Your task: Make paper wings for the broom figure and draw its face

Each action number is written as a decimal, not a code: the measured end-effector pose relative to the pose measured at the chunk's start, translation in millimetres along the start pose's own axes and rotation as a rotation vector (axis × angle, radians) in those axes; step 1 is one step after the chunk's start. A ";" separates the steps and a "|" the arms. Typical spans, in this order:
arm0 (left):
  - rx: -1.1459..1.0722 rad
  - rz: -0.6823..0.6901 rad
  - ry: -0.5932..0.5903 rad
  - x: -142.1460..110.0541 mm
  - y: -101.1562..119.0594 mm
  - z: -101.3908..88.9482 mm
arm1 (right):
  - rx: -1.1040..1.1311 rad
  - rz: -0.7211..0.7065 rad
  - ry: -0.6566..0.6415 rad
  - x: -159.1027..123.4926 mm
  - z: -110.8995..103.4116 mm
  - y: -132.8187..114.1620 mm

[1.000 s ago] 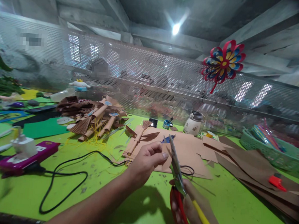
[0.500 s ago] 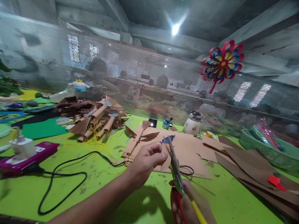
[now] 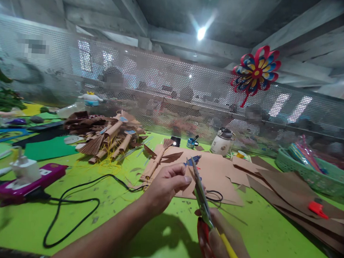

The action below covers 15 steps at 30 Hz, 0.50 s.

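Note:
My left hand (image 3: 168,185) is raised over the table, thumb and index finger pinched together; whatever is between them is too small to make out. In my right hand (image 3: 222,230) is a pair of scissors (image 3: 201,200) with red handles, its blades pointing up and away, just right of my left fingertips. A long yellow stick-like piece (image 3: 232,253) also runs along that hand; its kind is unclear. Behind the hands lie sheets of tan paper (image 3: 216,171), with a dark blue piece (image 3: 193,160) on them. A rolled paper figure with pleated wings (image 3: 159,159) rests at their left.
Finished-looking paper figures (image 3: 115,135) with yellow threads lie in a heap at left. A purple power strip (image 3: 29,184) with a black cable sits nearer. Brown sheets (image 3: 291,192), a red clip-like object (image 3: 318,209) and a green basket (image 3: 318,176) are at right; a jug (image 3: 221,142) stands behind.
The scissors have shifted very slightly, their blades looking closer together than before. My left hand has barely moved and keeps its pinch.

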<state>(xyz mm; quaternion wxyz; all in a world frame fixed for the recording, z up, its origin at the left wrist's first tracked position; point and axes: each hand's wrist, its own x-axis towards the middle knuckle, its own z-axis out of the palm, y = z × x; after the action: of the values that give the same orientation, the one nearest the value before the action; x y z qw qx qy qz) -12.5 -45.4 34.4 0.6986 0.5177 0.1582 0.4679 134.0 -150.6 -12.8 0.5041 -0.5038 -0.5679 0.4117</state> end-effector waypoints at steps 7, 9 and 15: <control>0.020 -0.028 -0.013 0.3 1.2 -2.4 | -0.012 -0.023 0.022 -3.3 -2.1 0.1; 0.020 -0.042 -0.025 0.2 1.5 -2.7 | -0.033 -0.023 0.025 -4.6 -2.7 1.6; 0.013 -0.044 -0.034 -0.8 1.8 -1.3 | -0.058 -0.068 0.026 -6.7 -3.7 10.6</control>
<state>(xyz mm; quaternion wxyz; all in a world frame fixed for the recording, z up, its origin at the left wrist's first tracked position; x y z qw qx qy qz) -14.7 -45.3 35.2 0.7079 0.5267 0.1606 0.4423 139.2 -155.7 -23.6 0.5104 -0.5038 -0.5897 0.3714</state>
